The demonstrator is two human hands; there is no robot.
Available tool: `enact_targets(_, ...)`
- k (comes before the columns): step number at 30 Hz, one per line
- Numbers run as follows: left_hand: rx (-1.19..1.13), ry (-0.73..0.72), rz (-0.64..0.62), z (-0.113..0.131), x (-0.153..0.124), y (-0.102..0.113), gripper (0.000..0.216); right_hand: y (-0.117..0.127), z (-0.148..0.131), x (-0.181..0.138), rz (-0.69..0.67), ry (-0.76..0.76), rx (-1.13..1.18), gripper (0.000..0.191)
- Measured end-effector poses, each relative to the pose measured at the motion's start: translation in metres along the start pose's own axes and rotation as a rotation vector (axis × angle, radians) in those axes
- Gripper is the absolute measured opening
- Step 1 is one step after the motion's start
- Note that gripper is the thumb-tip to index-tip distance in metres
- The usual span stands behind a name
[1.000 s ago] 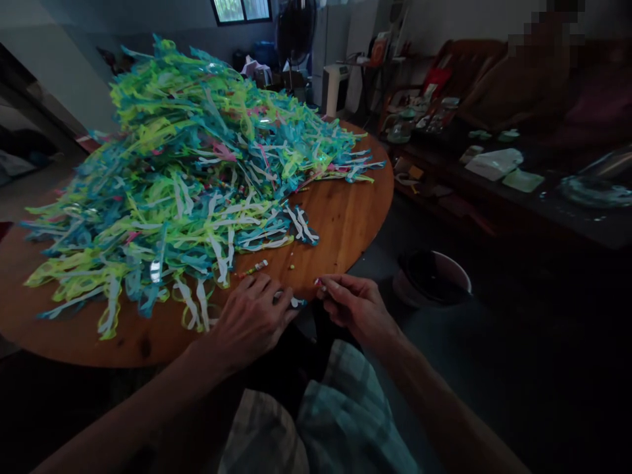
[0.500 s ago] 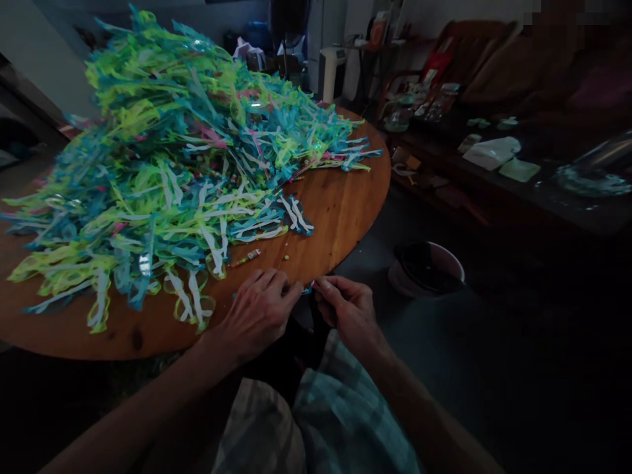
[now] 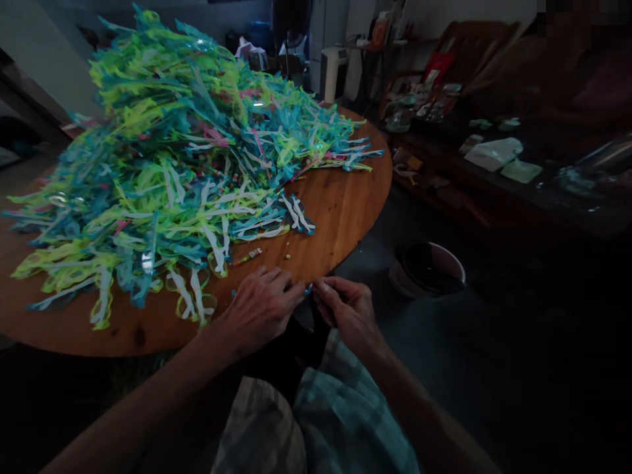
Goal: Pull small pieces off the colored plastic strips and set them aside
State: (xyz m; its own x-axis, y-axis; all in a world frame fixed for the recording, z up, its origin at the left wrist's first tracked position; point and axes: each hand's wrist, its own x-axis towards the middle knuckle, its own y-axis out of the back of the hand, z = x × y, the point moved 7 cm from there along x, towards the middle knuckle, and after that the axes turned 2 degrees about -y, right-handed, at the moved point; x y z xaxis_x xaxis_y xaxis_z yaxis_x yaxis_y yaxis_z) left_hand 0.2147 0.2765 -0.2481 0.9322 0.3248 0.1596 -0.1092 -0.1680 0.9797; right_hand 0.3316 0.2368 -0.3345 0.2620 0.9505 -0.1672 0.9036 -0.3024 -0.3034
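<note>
A tall heap of green, blue and white plastic strips (image 3: 187, 151) covers most of a round wooden table (image 3: 340, 217). At the table's near edge my left hand (image 3: 259, 309) and my right hand (image 3: 345, 309) meet fingertip to fingertip. Both are closed in a pinch on a small blue and white piece (image 3: 309, 288) held between them. A short beaded piece (image 3: 247, 257) and a few loose beads (image 3: 288, 253) lie on the wood just beyond my left hand.
A dark round bin with a pale rim (image 3: 428, 268) stands on the floor right of the table. Further right a low dark table (image 3: 498, 178) carries papers and jars. My checked shorts (image 3: 316, 421) fill the bottom of the view.
My hands have drawn together, from a gap between them to fingertips touching at the table edge. The view has shifted slightly; the heap has not moved.
</note>
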Motion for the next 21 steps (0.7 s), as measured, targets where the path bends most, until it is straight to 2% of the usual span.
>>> enact_targets(6,-0.006,-0.05,0.002,-0.001,-0.004,0.001,0.01,-0.002,-0.015,-0.005,-0.036,0.141,-0.246,0.03)
enact_targets(13,-0.053,-0.073,0.056,-0.001,-0.006,0.007,0.017,-0.02,-0.052,-0.011,-0.18,0.532,-0.566,0.025)
enact_targets(17,-0.154,-0.05,0.112,-0.005,-0.011,0.012,0.022,-0.024,-0.06,-0.017,-0.23,0.706,-0.663,0.014)
enact_targets(21,-0.264,-0.009,0.138,-0.008,-0.021,0.023,0.025,-0.038,-0.065,-0.035,-0.292,0.855,-0.78,0.015)
